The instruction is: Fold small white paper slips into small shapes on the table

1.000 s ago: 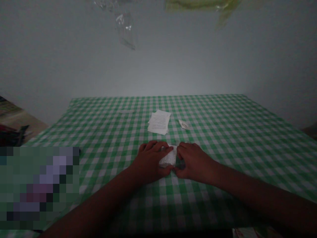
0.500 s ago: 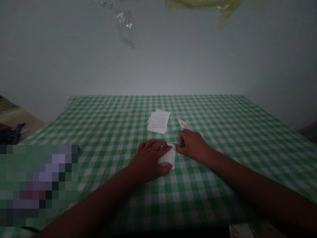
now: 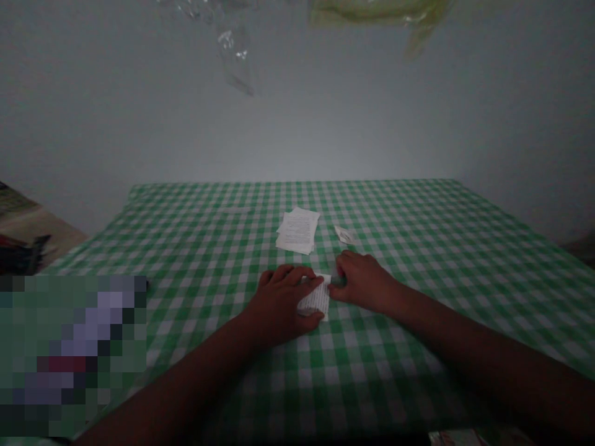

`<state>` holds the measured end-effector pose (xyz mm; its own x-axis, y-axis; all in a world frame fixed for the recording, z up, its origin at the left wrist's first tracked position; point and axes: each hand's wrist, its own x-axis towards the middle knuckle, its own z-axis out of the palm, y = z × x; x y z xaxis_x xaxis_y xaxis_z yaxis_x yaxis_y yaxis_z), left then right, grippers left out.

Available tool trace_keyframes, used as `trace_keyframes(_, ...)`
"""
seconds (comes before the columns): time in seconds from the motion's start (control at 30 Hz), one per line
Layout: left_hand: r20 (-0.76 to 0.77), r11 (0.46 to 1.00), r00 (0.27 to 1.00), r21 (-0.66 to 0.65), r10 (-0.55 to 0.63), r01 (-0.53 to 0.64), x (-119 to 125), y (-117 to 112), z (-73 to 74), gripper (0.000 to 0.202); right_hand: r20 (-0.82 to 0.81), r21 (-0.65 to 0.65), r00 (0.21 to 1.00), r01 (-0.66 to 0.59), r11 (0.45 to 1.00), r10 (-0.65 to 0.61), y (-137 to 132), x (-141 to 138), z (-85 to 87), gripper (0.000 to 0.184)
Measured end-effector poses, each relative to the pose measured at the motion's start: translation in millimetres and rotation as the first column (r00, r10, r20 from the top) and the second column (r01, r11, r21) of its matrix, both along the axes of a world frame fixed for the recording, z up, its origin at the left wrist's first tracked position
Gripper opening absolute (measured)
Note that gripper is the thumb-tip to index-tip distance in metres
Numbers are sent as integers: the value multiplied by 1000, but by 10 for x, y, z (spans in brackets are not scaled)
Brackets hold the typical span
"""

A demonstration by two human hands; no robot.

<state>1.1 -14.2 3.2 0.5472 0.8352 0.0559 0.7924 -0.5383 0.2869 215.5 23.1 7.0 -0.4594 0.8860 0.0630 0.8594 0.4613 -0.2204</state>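
My left hand (image 3: 281, 300) lies over a small printed sheet of paper (image 3: 318, 298), with fingers spread and thumb apart, pressing it to the table. The paper's right part shows; its left part is under the hand. At the upper right edge of the paper is my right hand (image 3: 365, 277), its fingers curled and the thumb tip close to that edge. A dark greenish patch shows between its thumb and fingers, and I cannot make out what they hold. Beyond both hands sits a loose stack of printed papers (image 3: 297, 232). To the right of the stack is a small folded paper piece (image 3: 343, 234).
A green and white checked cloth (image 3: 418, 229) covers the table, which meets a grey wall (image 3: 297, 124). Clear plastic (image 3: 237, 59) and yellow plastic (image 3: 376, 12) hang on the wall. A blurred-out patch hides the table's left front.
My right hand has shifted slightly down beside the paper's edge, uncovering more of the folded paper piece. My left hand stays on the sheet. The whole view has tilted a little.
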Motion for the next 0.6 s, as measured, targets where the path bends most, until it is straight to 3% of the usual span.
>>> trace_keyframes(0.13, 10, 1000, 1000, -12, 1, -1, 7, -5, 17, 62, -8, 11, 996, 91, 996, -90, 191, 37, -39, 26)
trace_keyframes(0.3, 21, 999, 1000, -51, -8, 9, 0, 3, 105, 65, -96, 64, 988, 131, 989, -124, 194, 25, -84, 21)
trace_keyframes(0.4, 60, 997, 997, -66, -40, 44, -51, 38, 132, 63, -188, 66, 982, 37, 997, -24, 136, 31, -85, 11)
trace_keyframes(0.47, 115, 995, 991, -66, -63, 71, -105, 74, 122, 49, -225, 59, 972, -57, 997, 69, 86, 43, -70, 8)
trace_keyframes(0.6, 210, 988, 972, -88, -104, 125, -205, 137, 93, 30, -190, 51, 970, -145, 988, 153, -11, 56, -41, 19)
